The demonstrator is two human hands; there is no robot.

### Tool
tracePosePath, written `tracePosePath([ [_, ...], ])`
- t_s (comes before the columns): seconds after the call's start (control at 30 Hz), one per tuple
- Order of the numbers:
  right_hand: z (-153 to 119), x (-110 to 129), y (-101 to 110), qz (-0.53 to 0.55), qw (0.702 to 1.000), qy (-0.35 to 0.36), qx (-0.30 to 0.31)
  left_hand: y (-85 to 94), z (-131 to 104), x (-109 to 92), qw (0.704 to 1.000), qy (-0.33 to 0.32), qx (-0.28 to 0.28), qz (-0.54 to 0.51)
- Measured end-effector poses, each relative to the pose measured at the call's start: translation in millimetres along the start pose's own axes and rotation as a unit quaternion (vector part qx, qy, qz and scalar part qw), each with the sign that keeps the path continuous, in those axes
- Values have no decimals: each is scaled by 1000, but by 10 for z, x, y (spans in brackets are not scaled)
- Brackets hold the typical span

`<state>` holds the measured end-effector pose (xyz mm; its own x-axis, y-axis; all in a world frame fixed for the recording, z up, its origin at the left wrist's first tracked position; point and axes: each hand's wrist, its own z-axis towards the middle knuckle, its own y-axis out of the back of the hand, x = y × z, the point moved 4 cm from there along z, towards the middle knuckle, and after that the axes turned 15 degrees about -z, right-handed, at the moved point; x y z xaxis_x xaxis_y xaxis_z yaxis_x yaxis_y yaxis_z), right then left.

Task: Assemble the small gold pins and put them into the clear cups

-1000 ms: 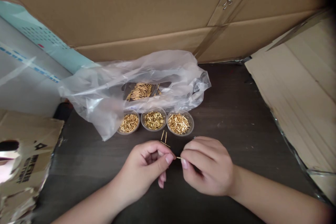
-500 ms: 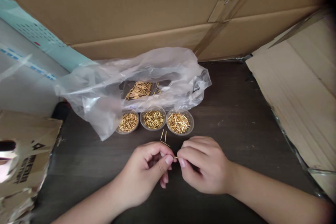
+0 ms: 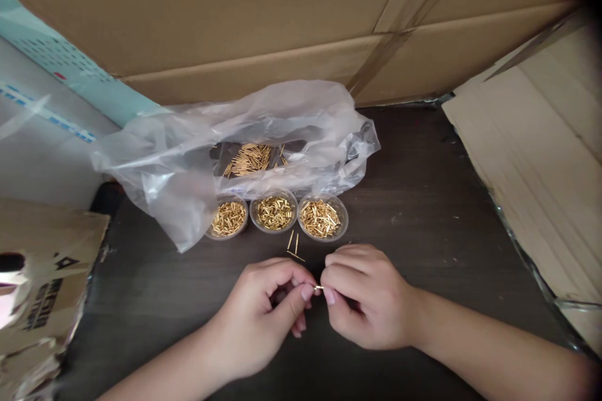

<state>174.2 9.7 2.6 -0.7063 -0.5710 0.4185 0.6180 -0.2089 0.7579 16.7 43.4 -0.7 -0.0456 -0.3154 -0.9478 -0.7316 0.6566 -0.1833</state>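
A small gold-coloured metal pin spans the narrow gap between my two hands. My left hand pinches one end between thumb and forefinger, its other fingers curled below. At the opposite end, thumb and forefinger of my right hand are closed on it. Whether it is one piece or two joined pieces I cannot tell. Just beyond my hands, a few thin gold pins lie on the dark table. Past them stand a left cup, a middle cup and a right cup, all clear and filled with small gold parts.
Behind the cups, a crumpled clear plastic bag lies open with longer gold pins inside. A large cardboard box walls off the back. Cardboard flaps stand at the right and left of the table.
Both hands have shifted slightly to the right and down, still pinching the gold pin, and slightly more of it shows between the fingertips. The cups and loose pins stay in place.
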Motion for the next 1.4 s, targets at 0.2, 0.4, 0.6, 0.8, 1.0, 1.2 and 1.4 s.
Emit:
tracePosePath([
  [0.2,0,22,5,9,1000,9,4,3,8,19,1000,15,-2,-24],
  [0.4,21,20,4,15,1000,12,14,4,24,15,1000,8,4,-18],
  [0.6,45,29,7,6,1000,1,17,-8,-5,-24,1000,-8,22,7],
  [0.8,51,83,23,-5,1000,2,6,-12,-37,-47,996,-39,26,73],
  [1.0,12,103,1,-24,999,22,-10,-12,-33,-43,998,-24,13,60],
  [1.2,-22,142,27,-96,994,54,-21,-29,-44,31,997,45,12,-53],
  [1.4,7,191,59,-133,989,54,-25,-78,-45,121,978,105,7,-178],
])
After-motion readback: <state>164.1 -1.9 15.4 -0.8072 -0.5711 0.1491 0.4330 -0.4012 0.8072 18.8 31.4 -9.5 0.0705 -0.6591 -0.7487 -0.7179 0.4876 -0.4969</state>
